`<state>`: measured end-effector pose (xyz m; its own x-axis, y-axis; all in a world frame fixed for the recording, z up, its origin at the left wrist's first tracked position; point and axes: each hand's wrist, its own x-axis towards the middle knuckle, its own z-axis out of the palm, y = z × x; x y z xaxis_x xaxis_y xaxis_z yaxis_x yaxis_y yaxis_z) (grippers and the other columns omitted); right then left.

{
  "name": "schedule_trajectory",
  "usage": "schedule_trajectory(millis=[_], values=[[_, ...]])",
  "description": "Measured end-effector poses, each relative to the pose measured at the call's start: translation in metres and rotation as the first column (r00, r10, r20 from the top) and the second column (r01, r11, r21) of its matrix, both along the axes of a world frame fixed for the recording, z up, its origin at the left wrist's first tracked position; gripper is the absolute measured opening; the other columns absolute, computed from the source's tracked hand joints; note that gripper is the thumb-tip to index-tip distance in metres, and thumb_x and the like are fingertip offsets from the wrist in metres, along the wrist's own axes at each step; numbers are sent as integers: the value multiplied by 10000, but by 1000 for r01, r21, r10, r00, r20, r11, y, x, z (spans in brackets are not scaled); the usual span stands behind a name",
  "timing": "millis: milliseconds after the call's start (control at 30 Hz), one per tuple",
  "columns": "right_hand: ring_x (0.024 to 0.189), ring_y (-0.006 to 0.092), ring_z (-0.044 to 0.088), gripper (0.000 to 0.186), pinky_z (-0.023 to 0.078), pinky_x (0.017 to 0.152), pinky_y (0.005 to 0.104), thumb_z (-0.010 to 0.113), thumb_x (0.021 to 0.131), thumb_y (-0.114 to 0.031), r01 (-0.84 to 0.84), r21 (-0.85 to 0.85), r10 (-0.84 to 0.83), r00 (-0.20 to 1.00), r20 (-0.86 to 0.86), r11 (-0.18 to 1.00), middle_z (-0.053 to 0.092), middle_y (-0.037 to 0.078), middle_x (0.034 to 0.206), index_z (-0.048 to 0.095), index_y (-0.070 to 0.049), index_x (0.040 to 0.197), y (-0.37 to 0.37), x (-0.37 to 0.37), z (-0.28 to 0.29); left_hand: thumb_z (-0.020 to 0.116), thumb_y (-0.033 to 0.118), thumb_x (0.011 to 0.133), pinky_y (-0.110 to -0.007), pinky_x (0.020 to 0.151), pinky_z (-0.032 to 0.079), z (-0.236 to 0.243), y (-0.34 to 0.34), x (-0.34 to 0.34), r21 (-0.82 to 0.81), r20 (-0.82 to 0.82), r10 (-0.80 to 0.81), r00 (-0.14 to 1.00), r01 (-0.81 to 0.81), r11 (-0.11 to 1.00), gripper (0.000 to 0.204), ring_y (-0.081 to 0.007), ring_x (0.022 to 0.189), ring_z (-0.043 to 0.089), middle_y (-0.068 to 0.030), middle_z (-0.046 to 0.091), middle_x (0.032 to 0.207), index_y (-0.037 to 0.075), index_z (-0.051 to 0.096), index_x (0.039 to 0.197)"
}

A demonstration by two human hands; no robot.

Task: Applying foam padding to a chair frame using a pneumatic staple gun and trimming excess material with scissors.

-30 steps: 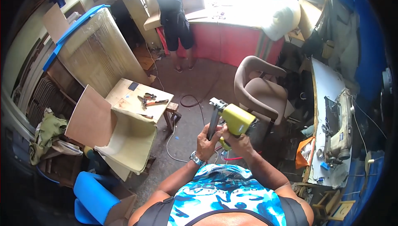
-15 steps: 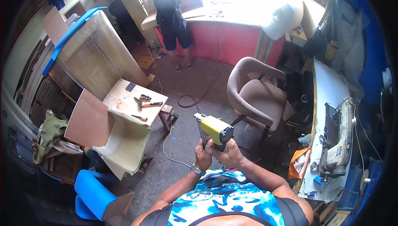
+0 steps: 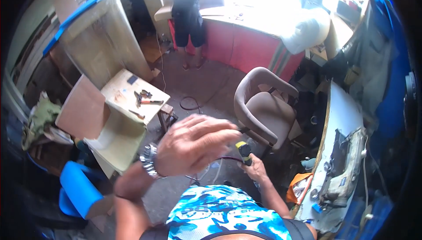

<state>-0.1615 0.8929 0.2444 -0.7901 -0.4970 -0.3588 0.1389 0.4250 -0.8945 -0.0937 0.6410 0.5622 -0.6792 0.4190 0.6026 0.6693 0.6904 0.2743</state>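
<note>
Two bare hands in play, and we read the clock from mid-view; the left hand (image 3: 191, 145), blurred and large, is up at six o'clock, open with its fingers stretched toward three, a silver watch (image 3: 150, 160) round its wrist; the right hand (image 3: 255, 169), out at five o'clock, is closed round a yellow and black nail gun (image 3: 245, 151), which shows just past the left fingertips, also at five!

Over at three o'clock sits a grey-brown armchair (image 3: 269, 108); at four, a sewing machine (image 3: 345, 169) on a white table (image 3: 345, 103), an orange bag (image 3: 297, 186) beside its edge; swing round to nine, where a hammer (image 3: 151, 102) and pincers (image 3: 146, 93) lie on a pale wooden top (image 3: 115, 86); a bright blue padded piece (image 3: 81, 187) rests at eight; up near twelve, a person in dark clothes (image 3: 188, 13) stands at a bench draped in red (image 3: 255, 46).
</note>
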Motion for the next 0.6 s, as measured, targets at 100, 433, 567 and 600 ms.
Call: schedule_trajectory(millis=[100, 433, 567, 600], values=[[929, 230, 724, 477, 553, 849, 384, 810, 842, -357, 36, 154, -45, 997, 60, 987, 764, 109, 1007, 708, -114, 1240, 23, 16, -50, 752, 94, 873, -371, 778, 596, 62, 28, 5, -14, -207, -339, 918, 343, 939, 261, -248, 866, 746, -130, 756, 1055, 16, 738, 1121], [1165, 342, 702, 650, 536, 1004, 445, 858, 761, -502, -124, 547, -30, 964, 264, 828, 751, 168, 1215, 724, -103, 1257, 100, 103, -199, 789, 246, 856, -312, 694, 576, 62, 81, -11, 320, -675, -103, 730, 416, 851, 249, -152, 720, 688, -60, 771, 955, 90, 814, 1048], [1215, 328, 685, 702, 530, 1037, 427, 872, 736, -526, -153, 621, -81, 940, 332, 769, 742, 162, 1253, 724, -81, 1259, 107, 132, -246, 767, 263, 905, -300, 691, 582, 68, 47, 12, 348, -604, -100, 791, 375, 859, 201, -168, 714, 708, -79, 786, 930, 95, 793, 1012], [1224, 324, 682, 710, 527, 1045, 425, 873, 734, -532, -159, 646, -105, 931, 350, 746, 742, 159, 1255, 724, -86, 1265, 109, 137, -260, 755, 254, 924, -297, 695, 586, 71, 31, 21, 313, -562, -142, 815, 368, 875, 180, -186, 714, 719, -95, 791, 931, 93, 782, 998]])
